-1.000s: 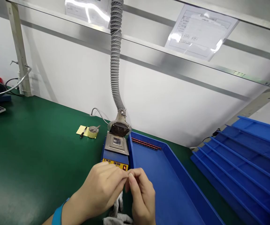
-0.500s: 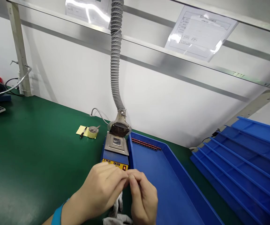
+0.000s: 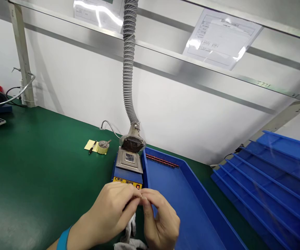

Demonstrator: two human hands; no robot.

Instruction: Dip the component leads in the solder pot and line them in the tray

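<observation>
My left hand, with a teal band at the wrist, has its thumb and fingers pinched together. Its fingertips meet those of my right hand, which is pinched as well. Whatever sits between the fingertips is too small or too hidden to name. Just beyond the hands stands a solder pot with a yellow front panel, a lit red switch and a shiny square metal surface. Under the hands lies a grey-white glove, partly covered by them.
A blue tray lies to the right, a row of small black-and-red parts along its far end. Stacked blue trays stand farther right. A fume hose hangs above the pot. Left of it are a small tub and a pen.
My right hand has shifted and turned slightly to the right and opened a wider gap below the fingertips. My left hand stays almost in place. Both remain pinched together.
</observation>
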